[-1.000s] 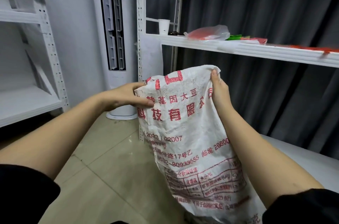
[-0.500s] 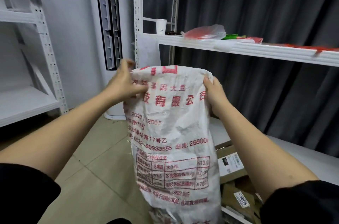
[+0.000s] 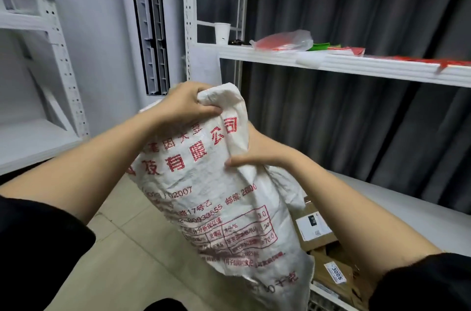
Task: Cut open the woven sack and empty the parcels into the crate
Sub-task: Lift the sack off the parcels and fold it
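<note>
A white woven sack (image 3: 216,208) with red printing hangs in front of me, its upper end raised and its lower end down at the bottom of the view. My left hand (image 3: 183,104) grips the bunched top corner of the sack. Lower down, my right hand (image 3: 257,152) holds the sack's right edge, thumb over the fabric. Brown cardboard parcels (image 3: 318,231) with white labels lie at the lower right, below the sack. A white grid edge of the crate (image 3: 323,298) shows under them; most of the crate is hidden.
A white metal shelf (image 3: 356,66) crosses the right side, bearing a paper cup (image 3: 222,33), a plastic bag (image 3: 283,42) and red and green items. Another white rack (image 3: 38,132) stands at the left. A standing air conditioner (image 3: 150,30) is behind. Beige floor tiles (image 3: 132,247) lie below.
My left hand has shifted right and bunched the sack's top corner. My right hand has dropped lower along the right edge. The sack has tilted and more parcels show below it.
</note>
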`<state>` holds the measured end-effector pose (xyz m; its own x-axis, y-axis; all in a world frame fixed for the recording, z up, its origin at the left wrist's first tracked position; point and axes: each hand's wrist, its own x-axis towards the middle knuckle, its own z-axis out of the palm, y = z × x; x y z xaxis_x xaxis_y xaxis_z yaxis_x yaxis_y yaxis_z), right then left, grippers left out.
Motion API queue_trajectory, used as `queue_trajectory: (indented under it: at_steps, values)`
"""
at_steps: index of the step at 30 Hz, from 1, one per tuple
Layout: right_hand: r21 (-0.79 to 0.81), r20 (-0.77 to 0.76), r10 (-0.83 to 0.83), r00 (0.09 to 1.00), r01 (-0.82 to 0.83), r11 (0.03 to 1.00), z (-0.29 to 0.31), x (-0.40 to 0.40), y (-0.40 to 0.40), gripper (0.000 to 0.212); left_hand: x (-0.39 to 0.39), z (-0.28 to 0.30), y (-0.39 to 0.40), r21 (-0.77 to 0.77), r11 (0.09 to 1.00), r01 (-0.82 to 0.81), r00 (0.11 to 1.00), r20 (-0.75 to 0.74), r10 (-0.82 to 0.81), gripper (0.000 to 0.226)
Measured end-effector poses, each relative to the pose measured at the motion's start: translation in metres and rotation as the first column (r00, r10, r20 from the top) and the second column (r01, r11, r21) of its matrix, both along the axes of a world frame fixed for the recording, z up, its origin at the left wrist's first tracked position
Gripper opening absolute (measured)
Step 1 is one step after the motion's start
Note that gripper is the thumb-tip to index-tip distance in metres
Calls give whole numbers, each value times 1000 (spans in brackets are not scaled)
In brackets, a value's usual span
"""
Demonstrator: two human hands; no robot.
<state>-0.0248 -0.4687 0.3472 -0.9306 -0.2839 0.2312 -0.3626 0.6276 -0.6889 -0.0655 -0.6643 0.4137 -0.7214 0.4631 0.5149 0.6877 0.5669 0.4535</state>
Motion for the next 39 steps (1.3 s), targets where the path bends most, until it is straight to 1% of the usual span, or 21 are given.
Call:
queue_trajectory:
  at_steps: [1, 3, 5, 6, 8, 9, 11, 15, 16, 18, 20, 22, 24, 25, 28, 29, 30, 32, 34, 37, 39]
  values:
    - [122, -5, -55, 998, 55, 991, -7, -4, 4, 103, 0, 0, -3, 16, 999, 39, 999, 1, -39, 21]
    - [295, -2, -151, 988, 145, 944, -10, -1, 8, 73, 2, 2, -11, 33, 993, 110, 993, 46, -111, 18]
    - [314, 7, -216, 976, 203, 928, -16, 5, 11, 33, 3, 4, -22, -2, 990, 142, 985, 103, -141, 6]
    - [287, -1, -228, 974, 219, 933, -19, 10, 8, 27, 3, 5, -28, -43, 990, 138, 985, 115, -132, 6]
    - [235, -8, -193, 981, 189, 953, -27, 20, 1, 40, -3, 6, -37, -124, 988, 95, 991, 102, -82, 9]
    - [197, 21, -164, 986, 157, 968, -32, 22, -4, 51, -7, 6, -40, -147, 988, 49, 997, 62, -41, 14]
    - [165, 44, -153, 987, 144, 976, -44, 26, -12, 59, -9, 4, -42, -162, 985, -61, 997, -55, 53, 13]
    - [278, -112, -245, 963, 267, 923, -71, 28, -27, 89, -16, -3, -40, 105, 965, -239, 947, -192, 256, 15]
    - [252, -95, -292, 952, 307, 918, -76, 28, -31, 84, -20, -3, -41, 173, 949, -265, 926, -229, 300, 15]
    - [241, -90, -371, 924, 381, 892, -83, 25, -34, 57, -25, -3, -42, 270, 914, -303, 893, -254, 372, 14]
    - [319, -232, -379, 896, 439, 840, -88, 22, -33, 30, -27, -2, -47, 365, 862, -351, 875, -201, 441, 16]
    - [368, -359, -352, 864, 477, 798, -94, 22, -29, 27, -26, 0, -52, 450, 806, -385, 861, -138, 489, 18]
    - [391, -332, -370, 868, 484, 783, -100, 23, -22, 31, -22, 1, -56, 506, 764, -401, 856, -89, 508, 17]
    - [404, -252, -379, 890, 452, 795, -104, 24, -20, 40, -19, 1, -57, 524, 749, -405, 856, -71, 512, 17]
    - [365, -24, -316, 949, 302, 880, -114, 32, -21, 105, -18, 1, -57, 591, 700, -400, 866, -5, 500, 20]
    - [369, -3, -318, 948, 296, 881, -118, 34, -23, 110, -16, 3, -56, 618, 676, -401, 870, 27, 492, 19]
    - [389, -2, -333, 943, 307, 869, -122, 36, -26, 102, -16, 4, -56, 651, 651, -391, 879, 54, 473, 19]
    - [443, -61, -412, 909, 394, 805, -130, 35, -23, 61, -17, 6, -57, 697, 617, -367, 902, 105, 418, 18]
    - [363, -77, -498, 864, 489, 793, -133, 31, -15, 35, -17, 4, -64, 697, 609, -380, 903, 138, 406, 19]
    - [240, 48, -493, 868, 470, 850, -130, 25, 0, 28, -16, -3, -71, 696, 608, -381, 913, 182, 364, 18]
    - [323, -125, -447, 886, 462, 826, -127, 22, 9, 27, -18, -4, -74, 686, 630, -363, 927, 193, 323, 20]
